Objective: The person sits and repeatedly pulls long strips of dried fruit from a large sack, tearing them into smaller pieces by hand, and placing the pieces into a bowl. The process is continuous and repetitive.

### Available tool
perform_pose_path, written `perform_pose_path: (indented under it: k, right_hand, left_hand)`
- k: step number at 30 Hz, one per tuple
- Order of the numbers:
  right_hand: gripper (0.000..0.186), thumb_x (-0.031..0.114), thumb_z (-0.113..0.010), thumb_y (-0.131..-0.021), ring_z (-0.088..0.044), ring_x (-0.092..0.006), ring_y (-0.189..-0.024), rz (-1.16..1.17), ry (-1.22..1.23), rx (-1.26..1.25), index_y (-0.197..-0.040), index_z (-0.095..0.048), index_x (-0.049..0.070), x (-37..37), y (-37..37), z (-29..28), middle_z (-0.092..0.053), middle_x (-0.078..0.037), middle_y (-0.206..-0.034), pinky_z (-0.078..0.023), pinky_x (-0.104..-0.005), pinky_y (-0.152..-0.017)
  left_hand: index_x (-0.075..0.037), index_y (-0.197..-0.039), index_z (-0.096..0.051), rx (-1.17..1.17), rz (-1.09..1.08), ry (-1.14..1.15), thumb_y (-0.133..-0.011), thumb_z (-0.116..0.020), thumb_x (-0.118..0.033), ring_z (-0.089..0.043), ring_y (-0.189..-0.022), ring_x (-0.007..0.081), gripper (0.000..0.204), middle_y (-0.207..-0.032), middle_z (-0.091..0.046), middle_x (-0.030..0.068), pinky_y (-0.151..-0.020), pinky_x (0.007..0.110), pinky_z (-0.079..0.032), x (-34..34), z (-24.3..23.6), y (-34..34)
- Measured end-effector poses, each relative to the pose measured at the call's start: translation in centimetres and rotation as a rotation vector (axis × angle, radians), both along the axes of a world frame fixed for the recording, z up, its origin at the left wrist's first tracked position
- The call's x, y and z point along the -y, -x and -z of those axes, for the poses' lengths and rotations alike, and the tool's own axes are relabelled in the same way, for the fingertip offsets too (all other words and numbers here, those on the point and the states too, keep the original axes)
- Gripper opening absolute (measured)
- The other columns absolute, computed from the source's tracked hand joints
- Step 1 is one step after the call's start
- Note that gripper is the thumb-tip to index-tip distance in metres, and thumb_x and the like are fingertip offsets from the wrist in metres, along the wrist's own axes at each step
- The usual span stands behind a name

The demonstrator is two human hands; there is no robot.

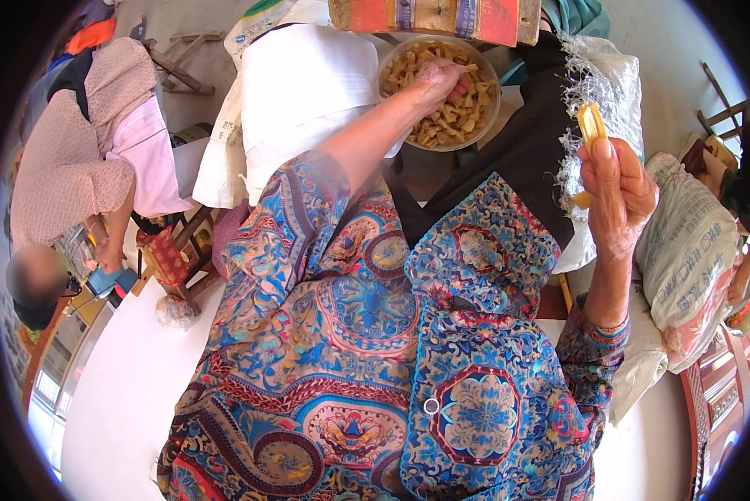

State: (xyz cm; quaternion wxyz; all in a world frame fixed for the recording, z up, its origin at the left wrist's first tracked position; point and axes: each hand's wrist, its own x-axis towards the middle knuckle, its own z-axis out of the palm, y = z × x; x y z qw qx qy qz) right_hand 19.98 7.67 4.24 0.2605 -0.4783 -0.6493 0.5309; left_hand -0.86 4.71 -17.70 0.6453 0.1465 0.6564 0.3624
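Note:
My left hand reaches into a round clear tub filled with small yellowish-tan pieces. Its fingers are curled down among them, and what they pinch is hidden. Raised at the right, my right hand grips a folded yellow strip upright between thumb and fingers. A bit of the same yellow shows below, beside the palm. The strip's exact kind does not show.
A red wooden block with a strapped middle lies just beyond the tub. White cloth covers my left leg. Woven sacks stand at the right. At the left a person sits bent near a wooden stool.

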Motion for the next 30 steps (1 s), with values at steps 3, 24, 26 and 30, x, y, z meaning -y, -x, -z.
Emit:
perform_pose_path:
  k: [3,24,26,30]
  right_hand:
    - [0.021,0.015,-0.057,-0.091,-0.042,-0.0034,-0.053,0.009,-0.005,-0.02,-0.083,-0.063,-0.003,0.4,-0.1,-0.2,-0.054,0.001,-0.062,-0.035,-0.0175,-0.05]
    - [0.017,0.012,-0.057,-0.09,-0.049,-0.0049,-0.053,-0.017,-0.032,0.051,-0.083,-0.064,-0.002,0.7,0.6,-0.1,-0.06,-0.002,-0.065,-0.04,-0.0194,-0.05]
    - [0.014,0.009,-0.057,-0.09,-0.05,-0.0057,-0.053,-0.119,-0.089,0.067,-0.083,-0.063,-0.002,0.5,0.6,-0.3,-0.06,-0.003,-0.065,-0.041,-0.0204,-0.049]
    - [0.007,0.004,-0.055,-0.089,-0.051,-0.0125,-0.047,-0.296,-0.141,0.052,-0.084,-0.059,0.0,0.4,1.0,0.1,-0.054,-0.008,-0.061,-0.039,-0.0264,-0.043]
  left_hand:
    - [-0.003,-0.092,-0.057,0.005,-0.03,-0.089,-0.088,-0.05,-0.022,-0.056,-0.073,0.0158,0.021,-0.077,-0.058,0.006,-0.063,0.028,-0.047,0.1,0.8,-0.7]
    - [-0.001,-0.095,-0.059,-0.485,0.61,-0.387,-0.081,-0.051,-0.016,-0.06,-0.084,0.0352,0.023,-0.083,-0.061,0.0233,-0.074,0.042,-0.046,3.5,-1.0,-3.8]
    - [0.0,-0.092,-0.06,-0.436,0.599,-0.481,-0.082,-0.051,-0.017,-0.06,-0.08,0.0361,0.022,-0.084,-0.061,0.0227,-0.07,0.042,-0.046,2.9,-4.9,-2.8]
    - [0.001,-0.089,-0.061,-0.103,0.338,-0.58,-0.094,-0.045,-0.025,-0.06,-0.074,0.0153,0.031,-0.077,-0.061,0.0085,-0.066,0.03,-0.047,2.7,-12.7,-1.3]
